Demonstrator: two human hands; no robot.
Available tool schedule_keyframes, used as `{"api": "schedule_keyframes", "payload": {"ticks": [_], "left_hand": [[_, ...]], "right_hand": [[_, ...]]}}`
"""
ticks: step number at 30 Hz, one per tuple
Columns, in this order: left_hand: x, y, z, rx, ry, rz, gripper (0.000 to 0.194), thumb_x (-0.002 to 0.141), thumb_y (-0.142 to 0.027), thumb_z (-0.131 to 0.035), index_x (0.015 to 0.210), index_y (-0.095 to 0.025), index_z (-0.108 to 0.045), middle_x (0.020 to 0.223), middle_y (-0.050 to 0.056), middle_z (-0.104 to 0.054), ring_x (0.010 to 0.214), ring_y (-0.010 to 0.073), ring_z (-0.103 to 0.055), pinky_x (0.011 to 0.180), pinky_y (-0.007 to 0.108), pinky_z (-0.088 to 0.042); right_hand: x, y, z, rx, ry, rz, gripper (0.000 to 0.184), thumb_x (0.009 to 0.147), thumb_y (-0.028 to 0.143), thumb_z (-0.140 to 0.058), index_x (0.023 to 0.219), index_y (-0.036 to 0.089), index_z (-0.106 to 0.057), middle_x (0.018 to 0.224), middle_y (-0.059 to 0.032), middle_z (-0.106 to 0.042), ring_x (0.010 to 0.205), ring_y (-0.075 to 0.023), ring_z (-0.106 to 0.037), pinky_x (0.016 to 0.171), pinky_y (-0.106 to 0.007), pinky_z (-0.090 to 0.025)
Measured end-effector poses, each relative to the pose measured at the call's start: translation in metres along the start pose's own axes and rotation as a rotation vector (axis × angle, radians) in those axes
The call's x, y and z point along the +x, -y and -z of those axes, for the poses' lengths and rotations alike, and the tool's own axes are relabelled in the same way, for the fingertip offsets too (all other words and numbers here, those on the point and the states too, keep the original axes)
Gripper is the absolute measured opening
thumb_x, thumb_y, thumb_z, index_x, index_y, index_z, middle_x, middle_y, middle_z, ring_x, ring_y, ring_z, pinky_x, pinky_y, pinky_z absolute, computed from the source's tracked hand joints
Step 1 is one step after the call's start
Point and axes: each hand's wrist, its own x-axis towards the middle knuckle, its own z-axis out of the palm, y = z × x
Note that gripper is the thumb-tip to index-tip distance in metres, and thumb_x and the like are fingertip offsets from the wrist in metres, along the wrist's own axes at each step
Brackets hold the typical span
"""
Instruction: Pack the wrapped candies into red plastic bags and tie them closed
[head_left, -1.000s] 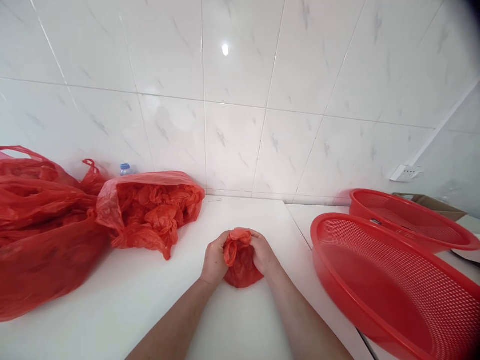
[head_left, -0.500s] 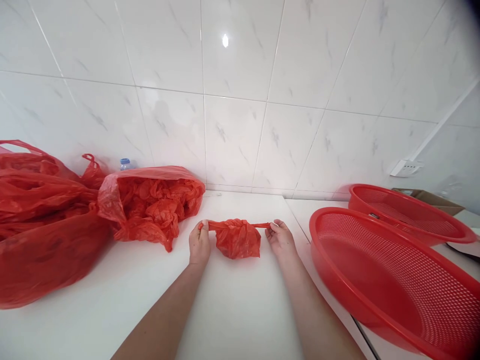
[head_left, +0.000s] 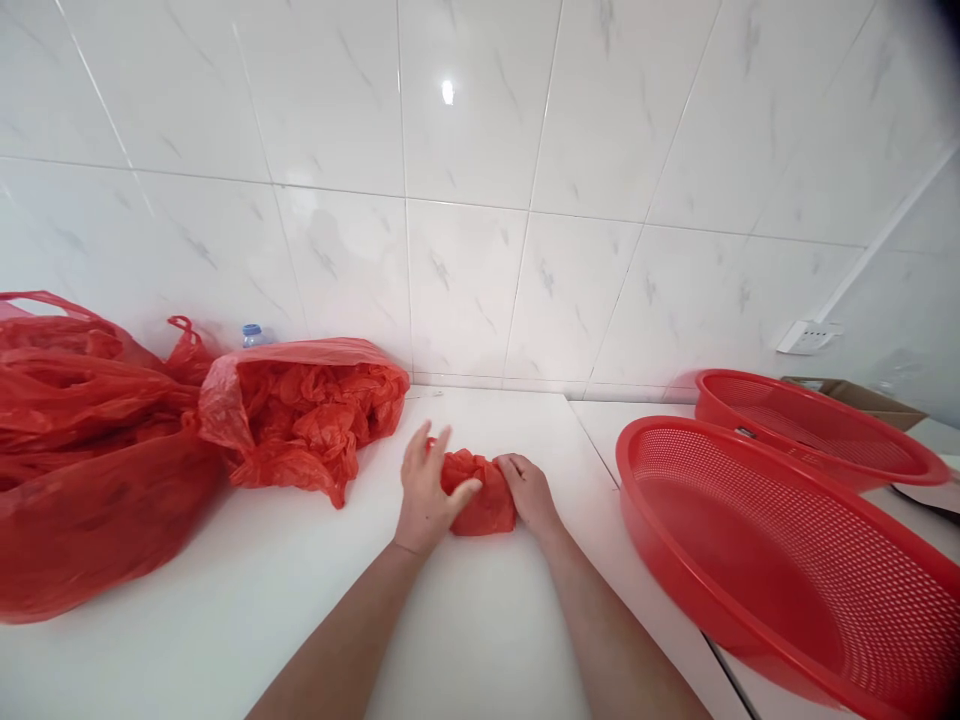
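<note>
Pressing a small red bag bundle [head_left: 480, 498] on the counter [head_left: 480, 630] left of the red basket [head_left: 780, 560], left hand [head_left: 427, 490] splayed, right hand [head_left: 529, 490] clenched on it — the knot likely wants tightening.

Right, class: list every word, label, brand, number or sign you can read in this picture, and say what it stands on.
None can be read.
Red plastic bags, small bundled bag between left hand and right hand: no print.
Red baskets: no lettering.
Bottle cap, wall socket: too small to tell.
</note>
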Motion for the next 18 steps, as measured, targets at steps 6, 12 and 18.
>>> {"api": "schedule_keyframes", "payload": {"ticks": [6,12,18], "left_hand": [[-0.01,-0.007,-0.011,0.003,0.391,-0.083,0.038,0.078,-0.029,-0.058,0.116,-0.027,-0.057,0.12,0.006,-0.056,0.11,0.0253,-0.05,0.095,0.041,-0.038],[0.002,0.005,-0.001,-0.042,0.219,0.19,0.021,0.083,-0.027,-0.046,0.098,-0.026,-0.061,0.094,0.003,-0.064,0.089,0.0203,-0.057,0.079,0.033,-0.043],[0.031,0.022,0.0,-0.114,0.09,0.347,0.021,0.082,-0.035,-0.047,0.094,-0.025,-0.061,0.088,0.001,-0.066,0.079,0.0183,-0.06,0.07,0.029,-0.044]], "right_hand": [[-0.006,0.005,-0.001,-0.133,0.098,0.03,0.027,0.081,0.042,-0.05,0.078,0.021,-0.066,0.082,-0.0011,-0.066,0.078,-0.0169,-0.057,0.073,-0.029,-0.041],[-0.008,0.005,0.001,-0.108,-0.026,0.011,0.037,0.085,0.051,-0.041,0.092,0.021,-0.061,0.089,-0.0016,-0.065,0.083,-0.0171,-0.057,0.074,-0.028,-0.041],[-0.008,0.005,0.001,-0.176,-0.054,-0.01,0.036,0.085,0.051,-0.039,0.086,0.021,-0.06,0.083,0.0001,-0.063,0.076,-0.0159,-0.054,0.068,-0.026,-0.039]]}}
